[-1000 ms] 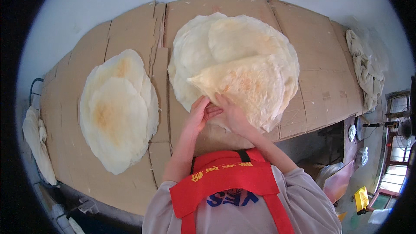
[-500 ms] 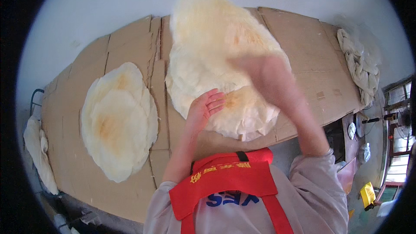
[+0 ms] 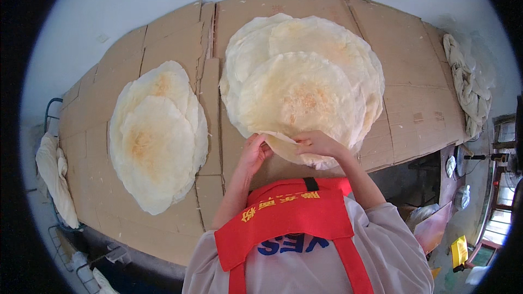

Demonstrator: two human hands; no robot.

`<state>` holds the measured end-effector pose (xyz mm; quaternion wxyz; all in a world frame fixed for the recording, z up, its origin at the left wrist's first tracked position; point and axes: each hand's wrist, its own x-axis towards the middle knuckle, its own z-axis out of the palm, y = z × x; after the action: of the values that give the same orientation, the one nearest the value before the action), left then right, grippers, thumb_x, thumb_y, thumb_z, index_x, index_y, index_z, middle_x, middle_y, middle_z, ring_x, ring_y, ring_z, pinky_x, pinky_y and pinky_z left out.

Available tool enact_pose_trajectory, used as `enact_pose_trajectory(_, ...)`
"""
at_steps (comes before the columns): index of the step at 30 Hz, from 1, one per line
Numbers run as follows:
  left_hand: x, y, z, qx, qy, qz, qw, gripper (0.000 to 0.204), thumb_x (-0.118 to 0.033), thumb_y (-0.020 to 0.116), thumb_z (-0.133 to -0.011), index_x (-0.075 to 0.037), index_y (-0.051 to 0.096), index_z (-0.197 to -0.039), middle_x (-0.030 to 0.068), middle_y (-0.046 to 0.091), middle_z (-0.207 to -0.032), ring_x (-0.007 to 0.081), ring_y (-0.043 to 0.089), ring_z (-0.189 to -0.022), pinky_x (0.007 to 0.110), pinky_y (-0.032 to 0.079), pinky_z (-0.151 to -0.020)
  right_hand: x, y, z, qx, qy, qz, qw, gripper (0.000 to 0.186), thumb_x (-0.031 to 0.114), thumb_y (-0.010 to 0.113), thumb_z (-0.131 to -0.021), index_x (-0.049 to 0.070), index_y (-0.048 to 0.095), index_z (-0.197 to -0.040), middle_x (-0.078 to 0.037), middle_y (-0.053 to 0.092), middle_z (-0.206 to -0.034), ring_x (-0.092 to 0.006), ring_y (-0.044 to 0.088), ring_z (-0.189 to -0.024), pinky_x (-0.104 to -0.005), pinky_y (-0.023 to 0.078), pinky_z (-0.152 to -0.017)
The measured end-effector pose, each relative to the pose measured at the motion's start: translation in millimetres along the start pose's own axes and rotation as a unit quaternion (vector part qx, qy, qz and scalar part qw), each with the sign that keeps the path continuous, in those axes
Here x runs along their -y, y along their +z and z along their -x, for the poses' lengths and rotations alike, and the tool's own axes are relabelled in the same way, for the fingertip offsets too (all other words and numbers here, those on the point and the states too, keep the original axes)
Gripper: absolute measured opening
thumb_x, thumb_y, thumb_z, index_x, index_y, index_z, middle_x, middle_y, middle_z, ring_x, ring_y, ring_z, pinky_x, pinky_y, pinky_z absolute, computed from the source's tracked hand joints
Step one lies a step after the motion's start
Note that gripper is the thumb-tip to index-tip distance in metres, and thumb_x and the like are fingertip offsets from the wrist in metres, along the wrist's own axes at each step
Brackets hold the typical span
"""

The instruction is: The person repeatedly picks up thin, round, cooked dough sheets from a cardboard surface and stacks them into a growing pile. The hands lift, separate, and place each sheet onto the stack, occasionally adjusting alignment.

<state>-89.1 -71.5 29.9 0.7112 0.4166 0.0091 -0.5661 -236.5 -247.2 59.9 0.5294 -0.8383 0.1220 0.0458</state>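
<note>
Atop the larger pile (image 3: pixel 348 38) on the counter (image 3: pixel 414 98), one flatbread (image 3: pixel 299 87) now lies spread, the right hand (image 3: pixel 322 144) back beside the left hand (image 3: pixel 254 153), both grips pinching a lifted near edge, so two hands control it.

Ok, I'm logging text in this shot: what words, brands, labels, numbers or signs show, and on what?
Red apron: yellow characters, wording not copied here; smaller yellow marks, too small to read.
Light shirt: large blue letters, partly covered, also not copied.
Cardboard: faint reddish marks, unreadable.
I can read nothing else.
</note>
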Motion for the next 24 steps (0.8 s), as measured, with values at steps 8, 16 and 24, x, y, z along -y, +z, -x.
enact_pose_trajectory(8, 10, -3, -10, -0.146, 0.078, -0.044, 0.985, 0.028, -0.004, 0.053, -0.078, 0.000, 0.049, -0.106, 0.0101, 0.058, -0.098, 0.0204, 0.058, -0.088, 0.034, 0.049, -0.075, 15, 6, -15, -0.126, 0.021, 0.205, 0.970, 0.022, 0.028, 0.053, -0.078, 0.008, 0.063, -0.078, -0.014, 0.059, -0.074, -0.0322, 0.056, -0.068, -0.0416, 0.044, -0.062)
enact_pose_trajectory(16, -24, -89, -12, -0.190, 0.014, -0.175, 0.966, 0.028, -0.008, 0.056, -0.077, 0.000, 0.051, -0.104, 0.0075, 0.060, -0.089, 0.0176, 0.058, -0.076, 0.031, 0.047, -0.066, -25, -195, -4, -0.300, 0.097, -0.105, 0.943, 0.021, 0.021, 0.056, -0.078, 0.001, 0.063, -0.075, -0.007, 0.062, -0.064, -0.0112, 0.056, -0.053, -0.0243, 0.044, -0.047)
enact_pose_trajectory(24, -22, -78, -21, -0.188, 0.048, -0.188, 0.963, 0.026, -0.006, 0.057, -0.073, 0.003, 0.056, -0.097, 0.0076, 0.060, -0.087, 0.0170, 0.058, -0.073, 0.029, 0.047, -0.065, -82, -407, 120, -0.437, 0.333, 0.166, 0.819, 0.023, 0.029, 0.055, -0.077, 0.007, 0.061, -0.076, -0.007, 0.060, -0.061, -0.0121, 0.057, -0.053, -0.0294, 0.045, -0.051)
